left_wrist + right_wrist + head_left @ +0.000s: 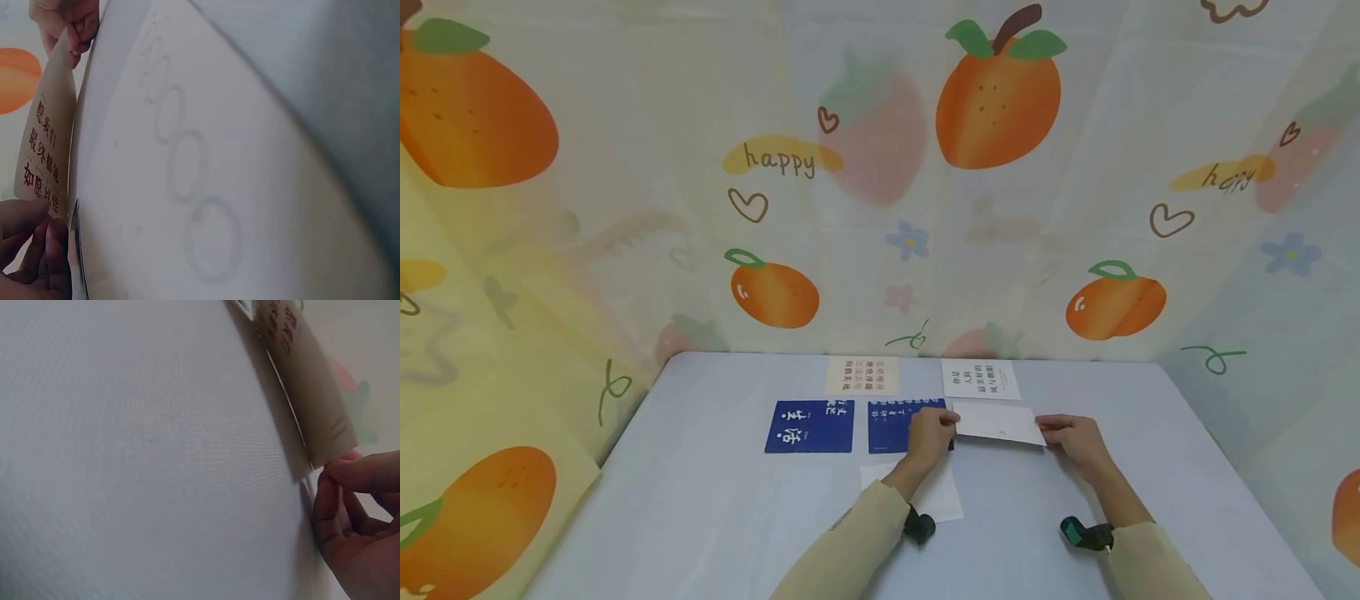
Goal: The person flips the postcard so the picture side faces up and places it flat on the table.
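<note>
Between my two hands a card [998,422] is held by its left and right edges, tilted up from the table. Its pale side faces the head view; red characters cover the card's other face [45,134] in the left wrist view. My left hand [931,433] pinches the left edge, over a dark blue card [891,425] that it partly hides. At the opposite edge, thumb and fingers of my right hand [1078,442] pinch the corner, also seen as the right hand [362,512] in the right wrist view.
Another blue card [809,427] lies to the left. Behind are a cream card [862,376] with red print and a white card [981,379] with dark print. A whitish card [943,496] lies partly under my left forearm. A patterned curtain [880,275] borders the table's back edge.
</note>
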{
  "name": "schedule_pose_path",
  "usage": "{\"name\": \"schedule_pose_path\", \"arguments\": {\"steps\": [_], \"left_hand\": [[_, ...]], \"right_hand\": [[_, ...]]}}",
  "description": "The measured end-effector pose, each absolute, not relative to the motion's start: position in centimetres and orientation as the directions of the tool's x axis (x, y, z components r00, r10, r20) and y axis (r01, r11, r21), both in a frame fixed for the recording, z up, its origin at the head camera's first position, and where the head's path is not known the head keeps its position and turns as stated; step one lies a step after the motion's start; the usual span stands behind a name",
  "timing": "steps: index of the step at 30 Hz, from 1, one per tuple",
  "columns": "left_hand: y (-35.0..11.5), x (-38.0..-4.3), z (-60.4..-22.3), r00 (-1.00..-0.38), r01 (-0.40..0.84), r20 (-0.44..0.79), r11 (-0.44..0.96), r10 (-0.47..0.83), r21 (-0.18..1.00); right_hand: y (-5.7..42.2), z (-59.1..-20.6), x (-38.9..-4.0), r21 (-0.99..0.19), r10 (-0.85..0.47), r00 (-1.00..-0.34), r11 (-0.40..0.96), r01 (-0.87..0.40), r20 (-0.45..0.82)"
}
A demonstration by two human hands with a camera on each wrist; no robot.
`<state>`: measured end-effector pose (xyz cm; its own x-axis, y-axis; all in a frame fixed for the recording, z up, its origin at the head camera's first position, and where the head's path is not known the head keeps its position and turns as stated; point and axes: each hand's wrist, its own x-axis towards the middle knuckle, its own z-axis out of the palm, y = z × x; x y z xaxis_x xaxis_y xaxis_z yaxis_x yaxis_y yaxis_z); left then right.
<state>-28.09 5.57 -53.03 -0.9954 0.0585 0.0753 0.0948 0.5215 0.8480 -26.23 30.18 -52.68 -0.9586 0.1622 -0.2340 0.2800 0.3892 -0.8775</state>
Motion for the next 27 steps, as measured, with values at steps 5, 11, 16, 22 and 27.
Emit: {"name": "schedule_pose_path", "arguments": {"steps": [5,11,16,22,27], "left_hand": [[5.5,-28.3,-53.1,-0.992,0.124,0.105,0.509,0.067,0.852],[5.4,-28.6,-52.6,-0.985,0.169,0.164,0.495,0.055,0.852],[5.7,-28.6,-52.6,-0.982,0.176,0.185,0.461,0.026,0.870],[5.8,-28.6,-52.8,-0.980,0.162,0.193,0.407,-0.038,0.899],[5.9,-28.8,-52.8,-0.988,0.107,0.143,0.408,-0.059,0.907]], "right_hand": [[30.1,-52.6,-26.1,-0.873,0.177,-0.967,0.423,0.244,-0.185],[29.8,-52.0,-26.3,-0.880,0.224,-0.965,0.422,0.220,-0.134],[29.5,-51.6,-26.6,-0.899,0.263,-0.957,0.379,0.219,-0.122],[29.3,-51.3,-26.7,-0.906,0.297,-0.945,0.348,0.242,-0.138],[29.0,-51.4,-26.8,-0.889,0.333,-0.930,0.364,0.279,-0.155]]}}
